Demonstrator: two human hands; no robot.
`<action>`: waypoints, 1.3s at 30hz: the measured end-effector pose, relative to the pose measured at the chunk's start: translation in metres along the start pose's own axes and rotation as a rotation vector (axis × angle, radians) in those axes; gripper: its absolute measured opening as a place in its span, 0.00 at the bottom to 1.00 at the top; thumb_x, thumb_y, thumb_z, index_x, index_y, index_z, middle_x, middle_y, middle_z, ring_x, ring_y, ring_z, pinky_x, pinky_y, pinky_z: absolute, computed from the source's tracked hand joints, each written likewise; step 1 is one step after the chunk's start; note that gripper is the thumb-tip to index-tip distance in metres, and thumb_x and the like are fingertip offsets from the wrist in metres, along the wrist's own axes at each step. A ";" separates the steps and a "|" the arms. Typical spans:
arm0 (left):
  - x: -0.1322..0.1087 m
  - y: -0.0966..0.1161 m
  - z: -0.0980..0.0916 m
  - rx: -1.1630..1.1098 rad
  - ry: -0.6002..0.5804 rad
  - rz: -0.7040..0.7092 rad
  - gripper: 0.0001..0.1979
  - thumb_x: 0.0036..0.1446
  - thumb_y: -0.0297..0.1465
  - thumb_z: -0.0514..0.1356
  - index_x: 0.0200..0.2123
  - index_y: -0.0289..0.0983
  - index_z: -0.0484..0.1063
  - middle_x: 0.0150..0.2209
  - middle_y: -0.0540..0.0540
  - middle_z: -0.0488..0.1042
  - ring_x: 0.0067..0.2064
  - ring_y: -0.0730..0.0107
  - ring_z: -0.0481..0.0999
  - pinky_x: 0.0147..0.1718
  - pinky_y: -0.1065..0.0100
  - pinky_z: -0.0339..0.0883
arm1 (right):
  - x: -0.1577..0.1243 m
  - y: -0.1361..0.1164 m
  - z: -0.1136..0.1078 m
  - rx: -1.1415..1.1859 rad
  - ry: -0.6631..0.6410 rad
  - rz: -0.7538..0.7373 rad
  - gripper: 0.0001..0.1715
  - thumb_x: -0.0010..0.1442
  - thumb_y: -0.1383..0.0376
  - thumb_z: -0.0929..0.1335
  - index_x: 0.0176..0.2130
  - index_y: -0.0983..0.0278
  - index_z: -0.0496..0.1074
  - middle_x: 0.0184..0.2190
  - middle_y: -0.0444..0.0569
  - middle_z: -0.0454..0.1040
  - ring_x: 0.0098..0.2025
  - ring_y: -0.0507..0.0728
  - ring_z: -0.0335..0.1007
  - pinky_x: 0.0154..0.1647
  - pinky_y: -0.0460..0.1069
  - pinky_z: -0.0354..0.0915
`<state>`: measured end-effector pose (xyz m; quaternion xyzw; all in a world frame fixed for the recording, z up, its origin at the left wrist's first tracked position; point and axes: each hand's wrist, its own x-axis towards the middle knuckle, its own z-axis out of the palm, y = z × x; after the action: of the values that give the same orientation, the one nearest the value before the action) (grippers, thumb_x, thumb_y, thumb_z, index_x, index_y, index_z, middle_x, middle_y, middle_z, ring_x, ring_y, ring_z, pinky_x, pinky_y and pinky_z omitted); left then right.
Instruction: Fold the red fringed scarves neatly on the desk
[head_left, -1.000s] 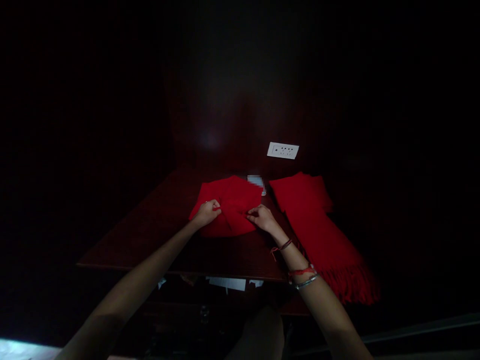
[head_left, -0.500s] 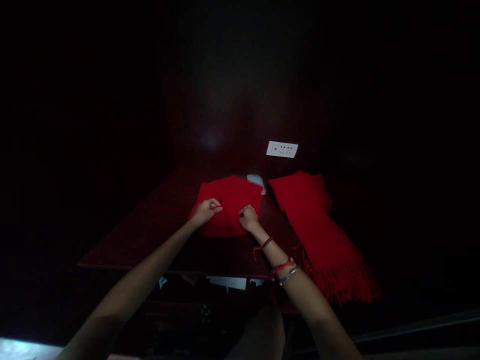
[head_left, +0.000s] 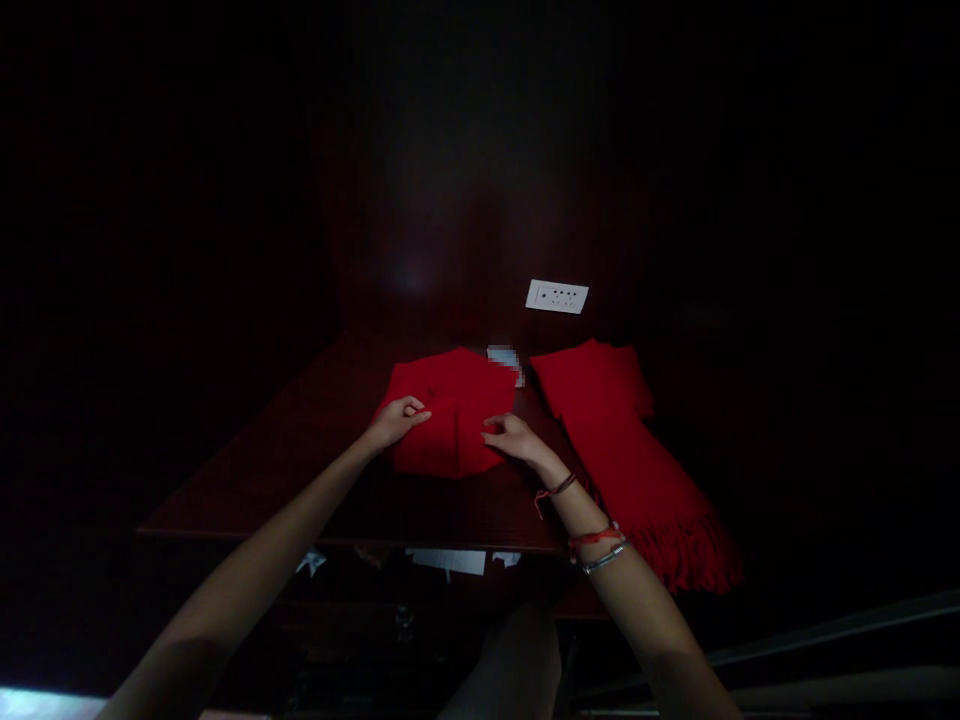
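Note:
A folded piece of red cloth lies on the dark table; what kind of item it is I cannot tell. My left hand is at its left part, thumb and fingertips pinching a fold. Over the cloth's right side hovers or rests my right hand, its thumb and fingers apart and nothing held between them. A fold line runs down the cloth between the two hands. To the right, a red fringed scarf lies lengthwise, with its tassels toward me.
The dark wooden table has its front edge just below my hands. Behind the cloth is a small pale object, blurred. A white socket plate is on the back wall. White papers show under the tabletop. The surroundings are very dark.
My right hand has opened from a closed grip and shifted slightly right. My left hand has moved a little left, and a flap of cloth now lies flatter between the hands.

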<state>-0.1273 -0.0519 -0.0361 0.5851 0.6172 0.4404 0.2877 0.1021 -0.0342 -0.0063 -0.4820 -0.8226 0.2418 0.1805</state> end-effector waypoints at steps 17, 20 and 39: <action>0.001 -0.001 -0.007 0.069 0.044 0.049 0.10 0.41 0.39 0.55 0.23 0.37 0.64 0.20 0.55 0.62 0.24 0.75 0.62 0.24 0.74 0.54 | -0.005 0.016 -0.072 0.269 0.439 -0.095 0.12 0.51 0.60 0.62 0.25 0.66 0.69 0.27 0.46 0.67 0.32 0.53 0.62 0.34 0.46 0.58; -0.005 0.004 0.003 0.026 -0.030 0.072 0.11 0.42 0.39 0.54 0.24 0.36 0.63 0.19 0.55 0.61 0.23 0.76 0.61 0.23 0.74 0.54 | -0.010 0.028 -0.082 0.275 0.407 -0.056 0.13 0.50 0.59 0.62 0.27 0.67 0.68 0.26 0.46 0.68 0.31 0.53 0.62 0.33 0.47 0.59; -0.043 0.013 -0.003 -0.297 -0.422 -0.114 0.32 0.42 0.27 0.59 0.51 0.37 0.51 0.28 0.53 0.67 0.30 0.73 0.68 0.29 0.73 0.60 | -0.028 0.060 -0.042 0.262 -0.312 -0.089 0.54 0.38 0.73 0.69 0.59 0.67 0.40 0.53 0.55 0.57 0.51 0.56 0.56 0.50 0.49 0.54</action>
<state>-0.1179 -0.0952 -0.0303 0.5795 0.5043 0.3774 0.5171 0.1797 -0.0243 -0.0073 -0.3743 -0.8225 0.4102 0.1226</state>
